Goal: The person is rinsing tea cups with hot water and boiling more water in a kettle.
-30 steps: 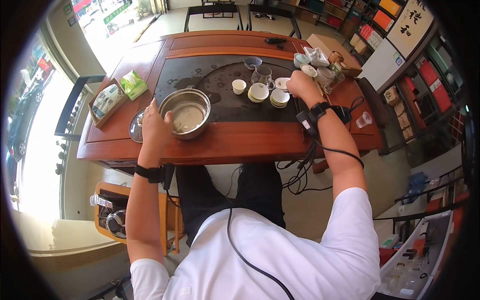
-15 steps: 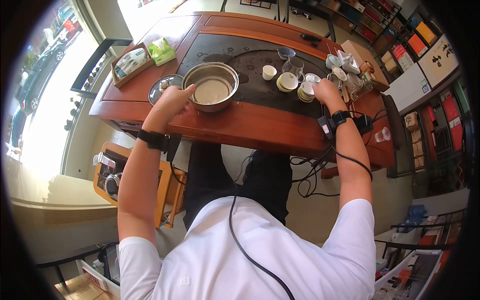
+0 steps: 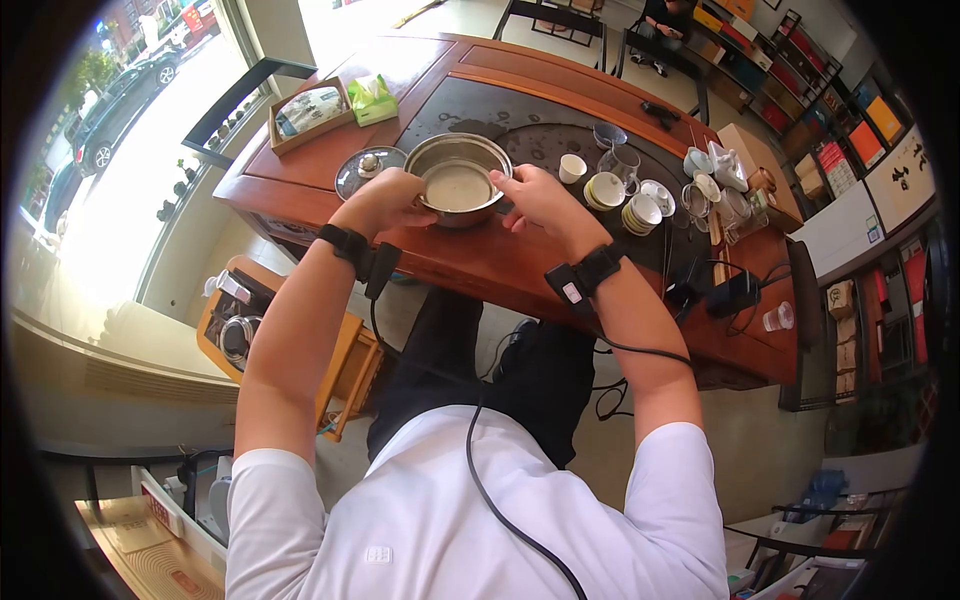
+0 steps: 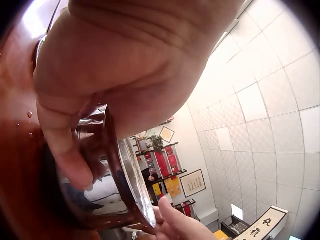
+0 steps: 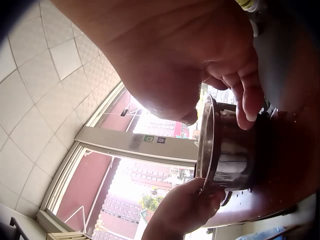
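The shiny, round stainless-steel pot (image 5: 234, 159) sits by the front edge of the reddish-brown wooden desk (image 3: 425, 258), nearer its front-left corner than the right. The left hand's (image 3: 388, 202) grip is curled about the pot's left side; the right hand's (image 3: 545, 207) straddles the opposite rim, how firmly I can't tell. I'd seat both grips evenly before any lift, hold it level, and clear the round glass lid (image 3: 352, 181) just beside it.
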A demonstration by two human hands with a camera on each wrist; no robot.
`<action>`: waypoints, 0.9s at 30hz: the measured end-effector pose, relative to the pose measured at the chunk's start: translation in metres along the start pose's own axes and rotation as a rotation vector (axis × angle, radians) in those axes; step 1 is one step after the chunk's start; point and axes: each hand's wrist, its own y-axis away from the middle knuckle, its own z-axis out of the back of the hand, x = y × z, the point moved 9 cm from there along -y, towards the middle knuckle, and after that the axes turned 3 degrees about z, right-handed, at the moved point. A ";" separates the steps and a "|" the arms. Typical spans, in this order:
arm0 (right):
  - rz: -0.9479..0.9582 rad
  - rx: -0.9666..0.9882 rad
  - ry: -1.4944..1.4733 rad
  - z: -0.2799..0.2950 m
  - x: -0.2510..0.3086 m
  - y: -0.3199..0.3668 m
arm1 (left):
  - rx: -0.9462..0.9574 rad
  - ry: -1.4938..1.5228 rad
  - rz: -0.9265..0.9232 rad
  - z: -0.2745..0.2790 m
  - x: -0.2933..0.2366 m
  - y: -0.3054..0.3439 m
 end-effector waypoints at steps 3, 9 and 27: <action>0.018 -0.030 -0.056 -0.013 -0.014 -0.027 | -0.015 -0.102 -0.058 -0.002 -0.012 0.010; 0.026 -0.010 -0.042 -0.019 -0.005 -0.030 | -0.195 0.617 0.509 -0.009 -0.036 0.046; 0.314 0.397 0.118 -0.094 0.064 0.006 | -0.518 1.164 0.636 -0.037 -0.080 0.203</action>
